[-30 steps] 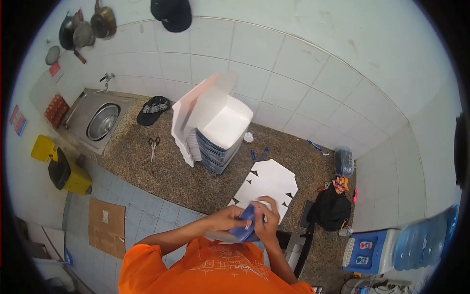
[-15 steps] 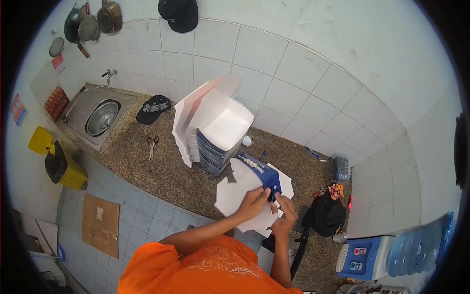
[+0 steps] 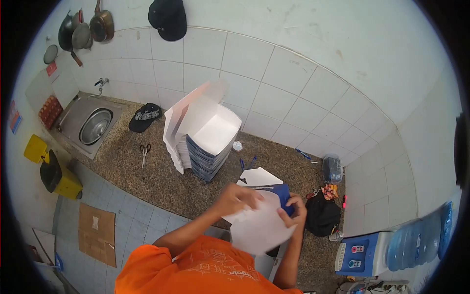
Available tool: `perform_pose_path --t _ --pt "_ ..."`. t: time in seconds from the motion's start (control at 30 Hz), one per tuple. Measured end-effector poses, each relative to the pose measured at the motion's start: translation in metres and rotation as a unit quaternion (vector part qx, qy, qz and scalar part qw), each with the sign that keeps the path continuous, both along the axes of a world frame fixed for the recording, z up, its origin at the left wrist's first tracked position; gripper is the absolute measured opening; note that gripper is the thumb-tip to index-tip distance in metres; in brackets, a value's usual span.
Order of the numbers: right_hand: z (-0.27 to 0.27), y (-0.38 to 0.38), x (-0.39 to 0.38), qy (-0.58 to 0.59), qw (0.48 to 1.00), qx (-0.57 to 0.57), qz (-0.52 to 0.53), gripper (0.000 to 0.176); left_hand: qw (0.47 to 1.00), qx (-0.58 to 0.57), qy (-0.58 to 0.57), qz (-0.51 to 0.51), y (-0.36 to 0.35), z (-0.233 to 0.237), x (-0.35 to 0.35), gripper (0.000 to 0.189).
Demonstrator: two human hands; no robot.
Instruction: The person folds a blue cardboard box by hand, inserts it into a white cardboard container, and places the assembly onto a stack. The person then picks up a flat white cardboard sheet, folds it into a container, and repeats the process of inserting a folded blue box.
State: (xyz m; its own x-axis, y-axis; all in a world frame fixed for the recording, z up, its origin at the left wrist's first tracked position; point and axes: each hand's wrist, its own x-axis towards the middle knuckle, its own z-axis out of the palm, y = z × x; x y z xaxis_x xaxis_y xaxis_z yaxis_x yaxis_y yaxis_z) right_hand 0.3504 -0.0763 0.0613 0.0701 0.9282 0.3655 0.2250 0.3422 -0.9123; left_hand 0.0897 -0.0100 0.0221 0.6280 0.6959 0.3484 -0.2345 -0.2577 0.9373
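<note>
A white and blue cardboard piece (image 3: 262, 223) is tilted up in front of the orange shirt, above the counter's front edge. My right hand (image 3: 293, 209) grips its blue right side, thumb on the white face. My left hand (image 3: 239, 198) is at its upper left edge, fingers partly bent and blurred; whether it grips the card is unclear. Behind it lies another white cardboard piece (image 3: 262, 176) on the counter. A tall stack of nested blue and white boxes (image 3: 208, 159) stands to the left, beside folded white lids (image 3: 176, 130).
Scissors (image 3: 144, 156) and a black cap (image 3: 145, 117) lie left of the stack, near a steel sink (image 3: 81, 128). Blue pens (image 3: 248, 163) lie behind the cards. At right are a black bag (image 3: 323, 214), a plastic container (image 3: 332, 169) and a water dispenser (image 3: 362, 255).
The cardboard piece has been lifted and turned, its white face now toward the shirt. My left hand has moved left and loosened from the blue part. The view has shifted slightly.
</note>
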Motion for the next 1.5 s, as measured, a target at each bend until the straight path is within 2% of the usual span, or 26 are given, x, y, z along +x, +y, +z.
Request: perform_pose_path --t 0.13,0.2,0.27,0.3,0.33,0.37,0.4,0.47,0.5,0.53,0.57,0.6,0.67,0.8,0.87,0.9,0.93,1.0,1.1,1.13,1.17,1.2,1.23,1.33,1.4,1.5 --pt "0.065 0.005 -0.003 0.183 0.949 -0.105 0.233 0.045 0.994 -0.104 -0.001 -0.018 0.018 0.031 -0.026 0.075" --pt "0.063 0.026 -0.011 0.120 0.948 -0.096 0.278 0.040 0.965 -0.156 -0.043 -0.206 -0.002 -0.001 -0.004 0.088" --pt "0.052 0.039 -0.017 0.053 0.942 -0.079 0.321 0.038 0.891 -0.245 0.074 -0.375 -0.010 -0.017 -0.007 0.103" --pt "0.043 0.040 -0.021 0.197 0.926 -0.135 0.294 0.038 0.892 -0.241 0.075 -0.375 -0.018 -0.013 -0.011 0.103" --pt "0.042 0.039 -0.031 0.335 0.885 -0.189 0.261 0.050 0.901 -0.313 0.023 -0.300 -0.031 -0.003 -0.017 0.107" --pt "0.044 0.031 -0.040 0.323 0.923 -0.196 0.079 0.077 0.898 -0.381 -0.031 -0.218 -0.039 0.001 -0.020 0.111" --pt "0.034 0.025 -0.030 -0.013 0.987 -0.158 0.005 0.080 0.899 -0.380 -0.035 -0.214 -0.044 -0.002 -0.017 0.111" --pt "0.014 0.015 -0.050 0.419 0.895 -0.136 -0.064 0.070 0.967 -0.058 -0.146 0.201 -0.046 -0.004 -0.007 0.108" --pt "0.007 0.011 -0.051 0.413 0.898 -0.141 -0.055 0.070 0.964 -0.057 -0.152 0.211 -0.047 0.000 -0.008 0.108" --pt "-0.001 0.005 -0.053 0.134 0.975 -0.061 -0.164 0.060 0.970 -0.055 -0.138 0.194 -0.051 0.006 -0.011 0.106" --pt "-0.006 0.003 -0.055 -0.156 0.953 0.028 -0.257 0.050 0.976 -0.055 -0.121 0.174 -0.055 0.008 -0.015 0.103" --pt "-0.005 0.007 -0.055 -0.156 0.954 0.025 -0.254 0.050 0.975 -0.057 -0.119 0.178 -0.058 0.003 -0.021 0.103" --pt "0.003 0.023 -0.048 0.058 0.981 -0.115 -0.143 0.038 0.925 -0.350 -0.086 -0.121 -0.058 -0.002 -0.030 0.102" --pt "-0.028 0.052 -0.051 0.189 0.977 -0.084 -0.052 0.048 0.886 -0.399 -0.177 -0.155 -0.055 0.016 -0.016 0.088" --pt "0.004 0.048 -0.055 0.125 0.989 -0.059 -0.053 0.055 0.973 -0.230 -0.023 -0.018 -0.051 0.046 -0.030 0.085" --pt "-0.002 0.051 -0.054 0.200 0.971 -0.123 -0.045 0.057 0.989 0.114 0.047 0.084 -0.036 0.049 -0.032 0.089" --pt "-0.005 0.053 -0.055 0.274 0.943 -0.186 -0.036 0.058 0.872 0.443 0.113 0.175 -0.020 0.046 -0.033 0.093" --pt "-0.003 0.054 -0.081 0.262 0.920 -0.241 0.166 0.066 0.983 0.083 -0.016 0.166 -0.004 0.028 -0.038 0.102" --pt "0.020 0.113 -0.094 -0.052 0.962 -0.220 0.150 0.065 0.913 0.283 0.073 0.286 0.008 0.084 -0.055 0.114" --pt "0.013 0.146 -0.095 -0.076 0.978 -0.152 0.124 0.062 0.860 0.323 0.132 0.372 0.010 0.092 -0.067 0.090" --pt "0.022 0.178 -0.093 -0.258 0.959 0.062 0.103 0.048 0.794 0.360 0.189 0.453 0.013 0.098 -0.078 0.067" --pt "0.032 0.212 -0.094 -0.422 0.863 0.269 0.072 0.038 0.794 0.363 0.190 0.449 0.022 0.093 -0.090 0.067" --pt "0.006 0.224 -0.080 -0.420 0.864 0.268 0.069 0.038 0.782 0.368 0.256 0.433 0.035 0.078 -0.103 0.061" --pt "0.008 0.370 -0.125 -0.053 0.950 0.013 0.307 0.047 0.780 0.354 0.274 0.438 0.041 0.054 -0.112 0.040" --pt "0.028 0.407 -0.166 -0.519 0.831 0.086 0.180 0.052 0.788 0.339 0.228 0.460 0.042 0.044 -0.110 0.023" --pt "0.097 0.343 -0.192 -0.520 0.850 0.017 0.079 0.042 0.758 0.365 0.164 0.515 0.045 0.041 -0.100 0.022"
